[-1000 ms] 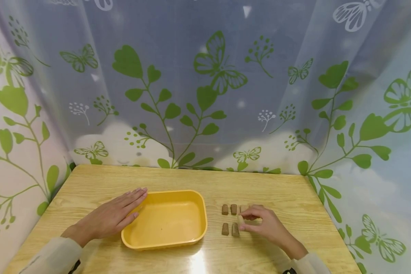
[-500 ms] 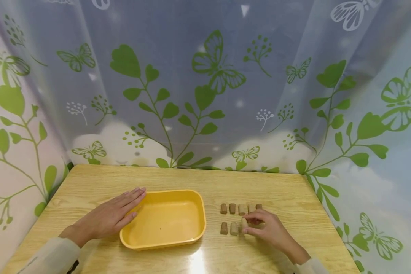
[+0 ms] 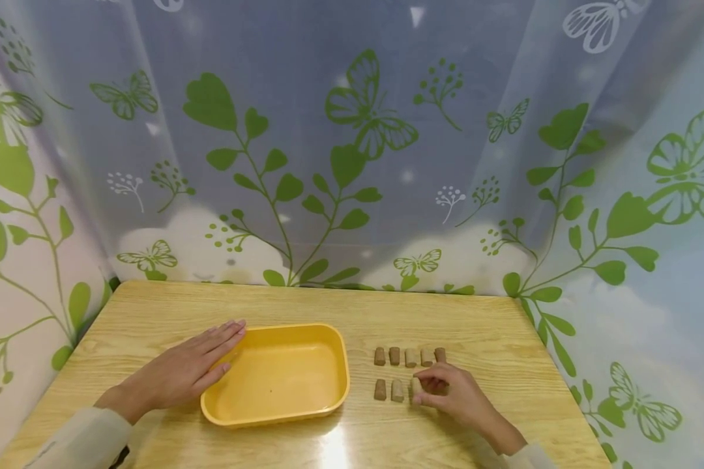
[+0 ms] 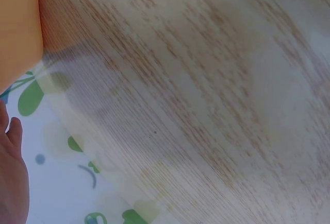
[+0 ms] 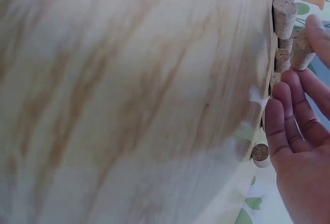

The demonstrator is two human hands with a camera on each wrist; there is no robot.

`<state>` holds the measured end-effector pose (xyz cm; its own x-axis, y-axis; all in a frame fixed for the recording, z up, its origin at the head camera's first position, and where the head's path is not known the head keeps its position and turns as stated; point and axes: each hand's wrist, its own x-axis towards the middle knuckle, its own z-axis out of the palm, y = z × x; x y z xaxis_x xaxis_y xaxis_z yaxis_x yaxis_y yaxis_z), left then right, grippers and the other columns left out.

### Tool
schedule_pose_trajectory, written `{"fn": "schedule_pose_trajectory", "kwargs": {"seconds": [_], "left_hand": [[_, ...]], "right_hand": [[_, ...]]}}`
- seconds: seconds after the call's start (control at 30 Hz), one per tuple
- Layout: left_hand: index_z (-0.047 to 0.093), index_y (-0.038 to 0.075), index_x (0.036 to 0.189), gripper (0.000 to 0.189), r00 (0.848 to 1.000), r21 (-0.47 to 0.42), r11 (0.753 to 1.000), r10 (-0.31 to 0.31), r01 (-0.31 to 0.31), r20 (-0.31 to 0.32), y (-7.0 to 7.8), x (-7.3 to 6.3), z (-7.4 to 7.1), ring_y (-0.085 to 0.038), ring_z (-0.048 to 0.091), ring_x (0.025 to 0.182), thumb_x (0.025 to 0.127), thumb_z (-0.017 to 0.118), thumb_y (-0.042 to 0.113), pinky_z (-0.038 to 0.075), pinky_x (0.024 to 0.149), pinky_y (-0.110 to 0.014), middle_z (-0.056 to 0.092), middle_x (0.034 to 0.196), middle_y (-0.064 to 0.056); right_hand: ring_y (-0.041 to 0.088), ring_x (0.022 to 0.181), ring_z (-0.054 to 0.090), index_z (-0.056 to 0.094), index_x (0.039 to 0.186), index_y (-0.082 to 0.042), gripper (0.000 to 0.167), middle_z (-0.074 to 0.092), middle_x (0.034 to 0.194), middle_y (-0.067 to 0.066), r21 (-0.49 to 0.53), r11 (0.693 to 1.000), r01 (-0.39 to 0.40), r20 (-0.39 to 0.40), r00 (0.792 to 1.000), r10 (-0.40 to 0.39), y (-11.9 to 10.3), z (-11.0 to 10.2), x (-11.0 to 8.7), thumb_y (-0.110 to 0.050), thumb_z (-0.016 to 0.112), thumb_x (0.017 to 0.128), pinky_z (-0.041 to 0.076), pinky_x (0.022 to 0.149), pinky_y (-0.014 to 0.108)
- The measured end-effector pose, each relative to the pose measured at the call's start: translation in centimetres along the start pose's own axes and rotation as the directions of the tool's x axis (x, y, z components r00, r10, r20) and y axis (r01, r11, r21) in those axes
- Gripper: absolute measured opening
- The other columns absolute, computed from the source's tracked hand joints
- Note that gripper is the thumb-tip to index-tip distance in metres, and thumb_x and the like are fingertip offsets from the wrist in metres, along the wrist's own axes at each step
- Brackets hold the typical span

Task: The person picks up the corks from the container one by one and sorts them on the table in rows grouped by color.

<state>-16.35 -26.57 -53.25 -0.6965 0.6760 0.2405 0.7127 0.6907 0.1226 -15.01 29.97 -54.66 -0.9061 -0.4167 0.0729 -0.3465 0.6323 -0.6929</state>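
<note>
My right hand (image 3: 454, 392) pinches a tapered cork stopper (image 3: 414, 387) between thumb and fingertips. In the right wrist view that stopper (image 5: 301, 53) stands with its narrow end down, the thumb at its upper part. To its left are two more corks, a darker one (image 3: 380, 389) and a pale one (image 3: 397, 391), in a front row. Behind them runs a back row of several corks (image 3: 410, 357), some dark and some pale. My left hand (image 3: 182, 370) lies with straight fingers over the left rim of a yellow tray (image 3: 346, 374).
The tray's inside shows bare apart from a tiny dark speck. Everything stands on a wood-grain table (image 3: 305, 303). A curtain (image 3: 270, 228) with green leaves and butterflies closes off the back and both sides.
The right hand has brought the cork slightly right and down, in line with the front row. Back-row corks that the hand covered now show. The left hand stays on the tray.
</note>
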Motion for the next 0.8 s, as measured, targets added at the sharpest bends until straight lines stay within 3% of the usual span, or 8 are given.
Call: {"fn": "schedule_pose_trajectory", "kwargs": {"seconds": [0.27,0.47,0.8], "left_hand": [[0.036,0.006,0.171,0.063,1.000,0.006,1.000,0.000,-0.001,0.002,-0.09,-0.03,-0.01,-0.014,0.022,0.168,0.115,0.056,0.028,-0.002,0.132,-0.013,0.037,0.177,-0.013],[0.037,0.006,0.170,0.062,1.000,0.003,1.000,-0.005,0.005,0.010,-0.06,0.01,-0.11,-0.018,0.029,0.166,0.116,0.055,0.029,-0.001,0.131,-0.012,0.037,0.177,-0.013],[0.040,0.003,0.168,0.061,1.000,-0.012,1.000,0.010,-0.010,-0.016,0.04,0.00,-0.19,-0.015,0.028,0.167,0.114,0.058,0.026,0.000,0.131,-0.011,0.040,0.175,-0.015]], "right_hand": [[0.000,0.084,0.063,0.081,0.120,-0.006,0.043,0.072,0.099,-0.005,-0.021,1.000,-0.019,0.003,1.000,0.019,-0.18,0.33,0.14,-0.036,0.090,0.090,0.059,0.072,0.022],[-0.001,0.083,0.061,0.082,0.118,-0.007,0.042,0.071,0.099,-0.006,-0.050,0.998,-0.045,0.000,0.999,0.045,-0.38,0.58,0.29,-0.037,0.091,0.089,0.058,0.073,0.022],[0.001,0.083,0.061,0.082,0.117,-0.006,0.044,0.069,0.099,-0.004,-0.062,0.997,-0.035,-0.008,0.999,0.035,-0.40,0.84,0.38,-0.036,0.093,0.088,0.057,0.071,0.022]]}}
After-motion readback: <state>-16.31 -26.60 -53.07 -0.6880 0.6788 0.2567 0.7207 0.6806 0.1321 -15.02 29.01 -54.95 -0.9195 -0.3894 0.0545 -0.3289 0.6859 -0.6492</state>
